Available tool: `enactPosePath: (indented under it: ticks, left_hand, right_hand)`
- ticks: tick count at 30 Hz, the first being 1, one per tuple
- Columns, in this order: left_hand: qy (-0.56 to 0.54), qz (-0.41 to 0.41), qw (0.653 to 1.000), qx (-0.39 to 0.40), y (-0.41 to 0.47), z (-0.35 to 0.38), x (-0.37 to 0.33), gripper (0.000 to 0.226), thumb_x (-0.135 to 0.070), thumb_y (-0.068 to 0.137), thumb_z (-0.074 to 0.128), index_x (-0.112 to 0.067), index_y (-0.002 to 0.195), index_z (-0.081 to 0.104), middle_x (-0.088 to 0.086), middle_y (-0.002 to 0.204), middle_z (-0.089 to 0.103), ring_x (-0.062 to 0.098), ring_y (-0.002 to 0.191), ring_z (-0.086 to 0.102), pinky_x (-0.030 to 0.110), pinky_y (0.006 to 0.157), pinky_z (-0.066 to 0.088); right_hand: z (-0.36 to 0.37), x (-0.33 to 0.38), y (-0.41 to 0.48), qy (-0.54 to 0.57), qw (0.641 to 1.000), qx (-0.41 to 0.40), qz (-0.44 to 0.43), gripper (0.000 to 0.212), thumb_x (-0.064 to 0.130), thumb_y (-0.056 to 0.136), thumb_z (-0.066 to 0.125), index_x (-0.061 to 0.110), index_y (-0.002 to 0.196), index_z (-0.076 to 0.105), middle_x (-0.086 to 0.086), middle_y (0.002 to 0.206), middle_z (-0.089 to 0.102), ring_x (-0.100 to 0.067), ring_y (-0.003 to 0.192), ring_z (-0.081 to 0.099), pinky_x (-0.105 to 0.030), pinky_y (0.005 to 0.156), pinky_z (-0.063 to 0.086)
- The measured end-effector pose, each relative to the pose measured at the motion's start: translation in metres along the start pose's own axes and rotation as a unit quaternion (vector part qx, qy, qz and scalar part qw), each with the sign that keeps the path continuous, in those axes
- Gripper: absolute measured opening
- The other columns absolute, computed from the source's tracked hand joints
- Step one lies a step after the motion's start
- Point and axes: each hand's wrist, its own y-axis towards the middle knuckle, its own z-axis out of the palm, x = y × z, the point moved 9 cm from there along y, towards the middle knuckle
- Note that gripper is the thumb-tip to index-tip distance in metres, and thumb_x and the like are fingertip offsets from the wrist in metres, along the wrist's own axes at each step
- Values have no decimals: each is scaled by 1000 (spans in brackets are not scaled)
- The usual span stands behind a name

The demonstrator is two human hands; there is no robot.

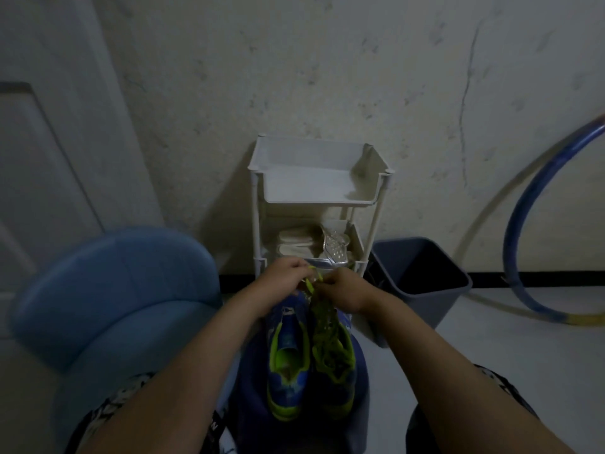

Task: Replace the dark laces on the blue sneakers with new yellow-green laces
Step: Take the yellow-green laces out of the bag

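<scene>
Room: dim, with a cracked pale wall (pixel 327 77) across the top, a door (pixel 39 142) at 9 o'clock and a pale floor (pixel 491 339).
Rack (pixel 258 204): white, against the wall at 12 o'clock, just beyond the hands.
Lower tier: holds pale flat shoes (pixel 294 245) and a silver shoe (pixel 334 253) beside them.
Bin (pixel 425 306): grey, at 2 o'clock beside the rack; its inside is too dark to read.
Hoop (pixel 523 204): blue, leaning on the wall at 3 o'clock.
Chair (pixel 114 290): blue, at 9 o'clock.
Sneakers (pixel 286 365): blue pair, side by side at 6 o'clock on a blue stool (pixel 248 388) between the knees.
Lace (pixel 322 319): yellow-green, bunched loosely over the right-side sneaker and rising to the hands.
Left hand (pixel 284 276): curled, pinching the lace above the toes.
Right hand (pixel 347 290): close against the left, also pinching the lace.
</scene>
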Motion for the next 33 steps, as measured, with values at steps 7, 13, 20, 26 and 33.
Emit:
enactPosePath:
  ticks: [7,13,20,26,33]
  left_hand:
    - [-148,17,987,-58,0,-24,-7,15,-14,98,50,-14,85,58,0,63,52,16,56,50,34,67,43]
    - [-396,25,915,-79,3,-39,-20,14,-10,102,44,-10,93,55,7,79,61,19,76,61,42,86,54]
    - [-451,53,890,-40,-3,-30,-41,17,-13,103,39,-14,90,50,6,76,59,16,55,59,30,56,54]
    - [165,124,959,-195,-9,-75,-42,16,-23,99,45,-27,86,52,-3,71,57,15,63,53,29,55,40]
    - [197,4,980,10,1,-36,1,26,-23,89,58,-36,111,54,-3,111,61,15,98,61,32,83,50]
  right_hand:
    - [-18,4,2,226,970,-84,15,20,20,98,56,8,89,69,-3,55,55,-12,41,54,-23,46,48]
    - [-15,3,2,248,967,-53,21,21,27,100,53,17,104,71,-6,84,66,-10,38,38,-26,40,35]
    - [26,27,-6,221,965,138,-21,27,32,103,45,20,110,68,-4,77,67,-15,45,35,-23,39,30]
    - [-5,-14,3,-136,987,59,56,17,26,91,62,11,86,67,-3,85,63,-18,76,58,-30,73,49]
    - [-46,2,-1,123,984,-128,16,26,25,95,57,16,75,70,-6,66,63,-21,60,59,-34,59,48]
